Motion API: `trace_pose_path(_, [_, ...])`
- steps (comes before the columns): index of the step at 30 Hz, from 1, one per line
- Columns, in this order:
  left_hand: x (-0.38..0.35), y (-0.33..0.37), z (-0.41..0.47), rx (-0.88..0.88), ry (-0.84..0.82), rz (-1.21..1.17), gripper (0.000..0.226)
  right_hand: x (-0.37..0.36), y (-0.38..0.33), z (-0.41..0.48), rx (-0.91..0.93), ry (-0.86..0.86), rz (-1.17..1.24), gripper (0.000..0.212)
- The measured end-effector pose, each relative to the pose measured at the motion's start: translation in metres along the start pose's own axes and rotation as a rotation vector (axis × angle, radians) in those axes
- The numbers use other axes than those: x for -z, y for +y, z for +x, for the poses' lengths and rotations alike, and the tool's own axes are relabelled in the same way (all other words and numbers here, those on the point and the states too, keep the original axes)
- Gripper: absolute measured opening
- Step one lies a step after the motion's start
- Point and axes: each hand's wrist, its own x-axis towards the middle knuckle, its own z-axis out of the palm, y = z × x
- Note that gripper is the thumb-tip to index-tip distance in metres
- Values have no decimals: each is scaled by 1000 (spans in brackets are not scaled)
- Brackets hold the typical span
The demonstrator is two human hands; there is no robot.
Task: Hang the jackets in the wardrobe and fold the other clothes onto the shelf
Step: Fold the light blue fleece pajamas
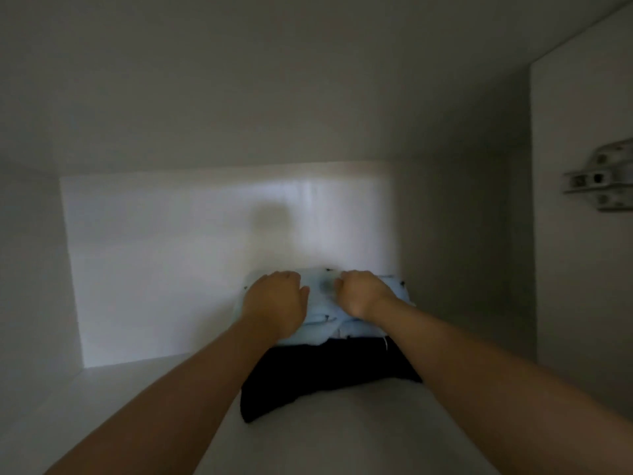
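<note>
A folded light blue garment (323, 305) with small dark dots lies on top of a folded black garment (325, 371), on the white wardrobe shelf (342, 437) near its back right. My left hand (275, 303) is on the blue garment's left part and my right hand (363, 293) on its right part. Both have their fingers curled down into the fabric. The fingertips are hidden behind the knuckles.
The compartment is a white box: back panel (171, 269), left wall, right wall and the underside of a board above. A metal door hinge (599, 176) sits on the right side panel. Bare shelf surface stretches to the left of the pile.
</note>
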Motion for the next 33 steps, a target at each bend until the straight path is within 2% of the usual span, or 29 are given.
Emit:
trace_pose_path(2, [18, 16, -22, 11, -109, -49, 65, 4, -10, -33, -32, 14, 53, 32])
trace_pose_path(4, [35, 31, -44, -27, -140, -9, 58, 5, -17, -74, -46, 78, 75, 33])
trace_pose_path(8, [65, 60, -107, -192, -40, 64, 27, 4, -26, -172, -167, 219, 108, 38])
trace_pose_path(11, [88, 75, -170, -373, -8, 60, 22, 11, -29, -249, -206, 377, 149, 28])
trace_pose_path(14, [115, 87, -229, -588, 26, 41, 30, 22, -31, -338, -318, 452, 106, 25])
trace_pose_path(18, [148, 115, -302, -720, -63, -197, 38, 29, -36, -464, -459, 541, -9, 37])
trace_pose_path(22, [167, 170, -374, -861, -178, -567, 53, 32, -55, -587, -699, 495, -167, 47])
trace_pose_path(28, [213, 269, -513, -1131, -428, -896, 77, 36, -79, -764, -1123, 599, -267, 44])
trace_pose_path(33, [269, 348, -647, -1443, -567, -1141, 58, 38, -109, -934, -1439, 677, -314, 45])
